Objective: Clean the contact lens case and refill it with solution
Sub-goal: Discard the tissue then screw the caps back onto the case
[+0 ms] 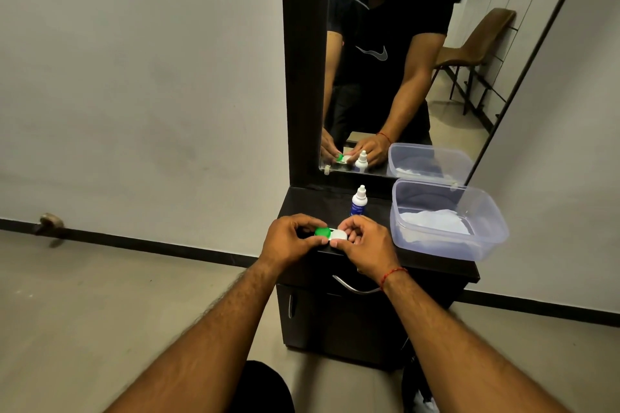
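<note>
At the desk's (436,266) near edge, the left hand (290,238) pinches with its fingers the green cap (322,231) of the contact lens case (337,235). The right hand (364,241) fingers pinch its white end. Farther back stands the solution bottle (359,203). At right, a clear tub (486,245) holds white tissue (432,225).

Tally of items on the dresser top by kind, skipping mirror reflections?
contact lens case: 1 (gripped by left hand and right hand)
solution bottle: 1
clear plastic tub: 1
white cloth, inside the tub: 1
Total: 4
</note>
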